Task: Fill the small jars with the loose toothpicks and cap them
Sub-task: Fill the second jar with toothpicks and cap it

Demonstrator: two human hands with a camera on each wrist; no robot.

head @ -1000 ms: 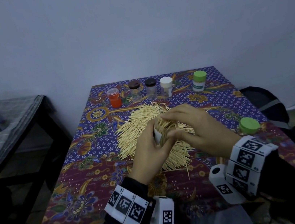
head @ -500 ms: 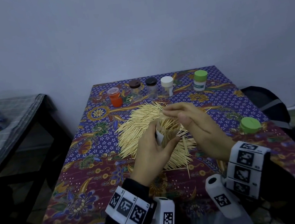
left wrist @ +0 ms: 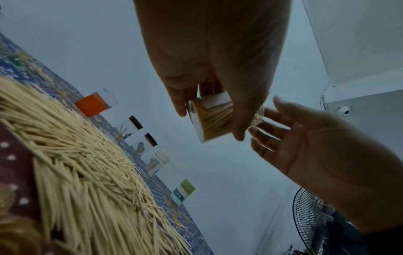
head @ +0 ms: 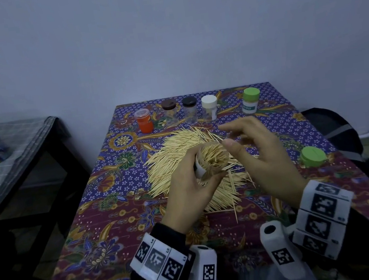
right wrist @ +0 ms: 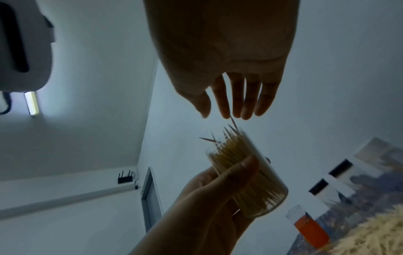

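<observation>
We see left hand (head: 189,186) wrapped round clear jar (head: 212,159), held tilted above loose toothpick pile (head: 176,155) on patterned tablecloth (head: 109,221). Jar packed full, tips poking past rim. Right hand (head: 260,160) hovers just beside jar mouth, fingers spread and relaxed, gripping nothing. Green cap (head: 312,156) lies near right table edge. Five capped jars (head: 190,109) line far edge.

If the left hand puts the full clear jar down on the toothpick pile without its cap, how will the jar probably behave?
The clear jar would probably tip, since the toothpick pile is loose and uneven. Some toothpicks already poke past its open rim, so these may spill. Its smooth round wall could also roll; the left hand grips it with curled fingers.
</observation>
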